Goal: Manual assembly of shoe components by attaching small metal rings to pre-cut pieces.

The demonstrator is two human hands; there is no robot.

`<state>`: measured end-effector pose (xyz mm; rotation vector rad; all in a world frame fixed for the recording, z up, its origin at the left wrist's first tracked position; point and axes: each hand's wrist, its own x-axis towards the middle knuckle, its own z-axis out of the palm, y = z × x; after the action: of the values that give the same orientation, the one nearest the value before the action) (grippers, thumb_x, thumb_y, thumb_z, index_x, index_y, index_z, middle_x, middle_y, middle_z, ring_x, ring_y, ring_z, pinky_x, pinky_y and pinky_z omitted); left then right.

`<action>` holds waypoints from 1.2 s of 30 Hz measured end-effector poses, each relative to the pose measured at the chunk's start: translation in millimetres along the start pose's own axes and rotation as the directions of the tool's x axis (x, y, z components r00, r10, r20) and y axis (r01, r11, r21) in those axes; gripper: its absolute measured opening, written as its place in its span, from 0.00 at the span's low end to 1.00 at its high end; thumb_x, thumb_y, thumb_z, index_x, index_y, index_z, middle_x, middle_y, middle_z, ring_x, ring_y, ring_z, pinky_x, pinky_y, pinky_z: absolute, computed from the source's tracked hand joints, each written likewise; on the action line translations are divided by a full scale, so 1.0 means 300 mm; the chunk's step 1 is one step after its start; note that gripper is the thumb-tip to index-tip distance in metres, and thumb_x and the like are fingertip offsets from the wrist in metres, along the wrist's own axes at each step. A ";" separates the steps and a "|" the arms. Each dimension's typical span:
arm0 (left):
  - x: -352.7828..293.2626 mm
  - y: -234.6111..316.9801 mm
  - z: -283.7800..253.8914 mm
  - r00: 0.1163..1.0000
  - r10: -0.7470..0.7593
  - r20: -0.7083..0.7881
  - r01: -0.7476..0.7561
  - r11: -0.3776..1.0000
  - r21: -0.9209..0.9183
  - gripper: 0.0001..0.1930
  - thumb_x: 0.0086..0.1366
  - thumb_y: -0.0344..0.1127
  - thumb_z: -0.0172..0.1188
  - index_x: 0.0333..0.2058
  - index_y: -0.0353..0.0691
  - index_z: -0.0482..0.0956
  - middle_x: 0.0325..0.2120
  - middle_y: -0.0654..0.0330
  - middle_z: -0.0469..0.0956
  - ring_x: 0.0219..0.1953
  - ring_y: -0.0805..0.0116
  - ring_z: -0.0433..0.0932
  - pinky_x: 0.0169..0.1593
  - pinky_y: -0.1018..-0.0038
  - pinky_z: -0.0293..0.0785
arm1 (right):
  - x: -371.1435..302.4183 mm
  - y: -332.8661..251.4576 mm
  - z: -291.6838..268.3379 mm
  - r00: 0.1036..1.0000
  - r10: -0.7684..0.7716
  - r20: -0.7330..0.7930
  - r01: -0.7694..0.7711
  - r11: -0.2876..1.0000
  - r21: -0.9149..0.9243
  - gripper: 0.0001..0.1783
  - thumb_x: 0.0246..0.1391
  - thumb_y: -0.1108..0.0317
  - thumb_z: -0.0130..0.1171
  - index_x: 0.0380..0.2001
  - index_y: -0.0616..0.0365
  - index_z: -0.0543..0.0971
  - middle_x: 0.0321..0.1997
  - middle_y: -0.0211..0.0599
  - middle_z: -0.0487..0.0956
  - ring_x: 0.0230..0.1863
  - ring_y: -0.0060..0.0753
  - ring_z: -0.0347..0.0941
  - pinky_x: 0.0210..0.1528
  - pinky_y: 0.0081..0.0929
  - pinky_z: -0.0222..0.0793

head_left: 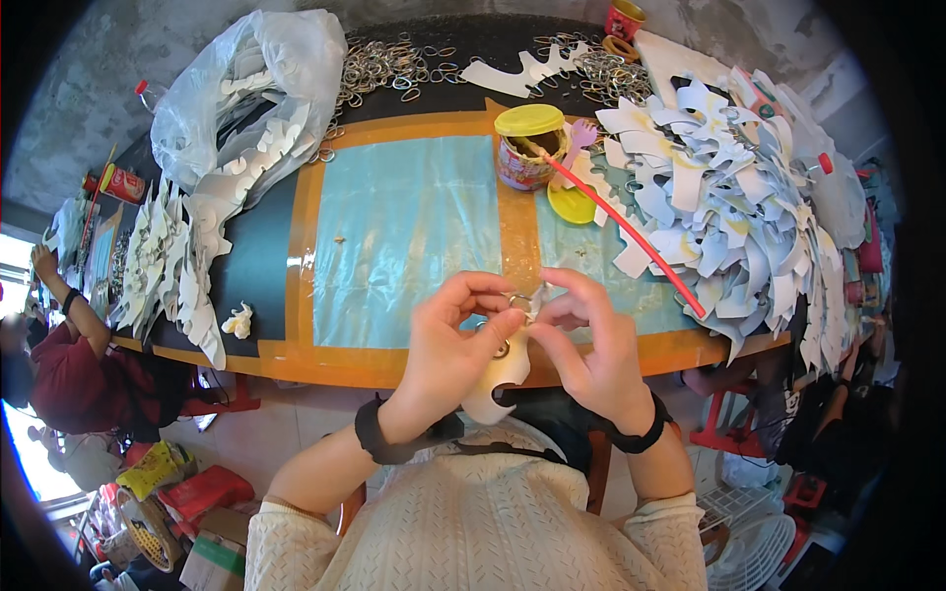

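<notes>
Close to the table's front edge, my left hand (pixel 445 340) and my right hand (pixel 597 360) meet over a white cut-out strip (pixel 483 406). The strip is of flexible sheet with curved notches and hangs down below my fingers. Thumb and fingers of my left hand pinch it beside a metal ring (pixel 503 349). A second ring (pixel 519 299) shows between the fingertips of both hands. My right hand's thumb and fingers are closed on the strip's upper end, which looks folded at the ring; the fingers partly hide this spot.
A tub (pixel 532 158) with a yellow lid and a red-handled brush (pixel 641 241) stands beyond my hands. White cut-outs (pixel 709 197) heap at the right; more fill a plastic bag (pixel 187 108) at the left. Metal rings (pixel 379 74) lie behind. Another person's arm (pixel 74 295) shows far left.
</notes>
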<state>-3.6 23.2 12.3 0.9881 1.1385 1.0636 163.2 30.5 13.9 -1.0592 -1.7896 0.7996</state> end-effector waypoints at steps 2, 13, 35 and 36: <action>-0.004 -0.001 0.007 1.000 0.017 -0.006 -0.017 0.999 0.031 0.15 0.60 0.22 0.59 0.46 0.34 0.71 0.33 0.62 0.75 0.38 0.78 0.74 0.38 0.83 0.73 | 0.000 -0.003 -0.003 0.999 0.030 0.020 -0.030 0.999 0.014 0.27 0.44 0.77 0.66 0.50 0.59 0.71 0.28 0.36 0.78 0.26 0.31 0.76 0.28 0.22 0.71; -0.019 0.004 0.015 0.967 0.254 0.011 -0.245 0.919 0.308 0.17 0.59 0.24 0.59 0.48 0.36 0.74 0.29 0.60 0.78 0.33 0.77 0.76 0.30 0.80 0.73 | 0.014 -0.049 -0.002 0.997 -0.074 -0.014 0.069 0.971 -0.230 0.24 0.41 0.83 0.63 0.45 0.57 0.75 0.29 0.40 0.77 0.26 0.35 0.76 0.27 0.27 0.69; -0.013 -0.029 0.000 0.993 0.105 0.057 -0.098 0.987 -0.127 0.07 0.63 0.25 0.57 0.39 0.32 0.74 0.35 0.61 0.76 0.38 0.79 0.74 0.38 0.83 0.73 | -0.005 -0.042 0.008 1.000 -0.003 -0.023 0.002 1.000 -0.028 0.12 0.45 0.79 0.64 0.36 0.61 0.76 0.30 0.39 0.77 0.29 0.33 0.77 0.31 0.23 0.72; -0.015 -0.030 0.004 0.989 0.142 0.046 -0.137 0.985 -0.101 0.07 0.63 0.24 0.57 0.40 0.31 0.74 0.35 0.61 0.76 0.38 0.79 0.73 0.37 0.82 0.74 | -0.008 -0.036 0.016 0.997 0.033 -0.064 -0.033 0.999 -0.008 0.12 0.45 0.78 0.65 0.35 0.61 0.76 0.30 0.39 0.78 0.29 0.31 0.77 0.30 0.22 0.72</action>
<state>-1.7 16.9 4.8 1.0240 0.9759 1.1874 155.7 23.4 20.2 -1.1105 -1.7275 0.7703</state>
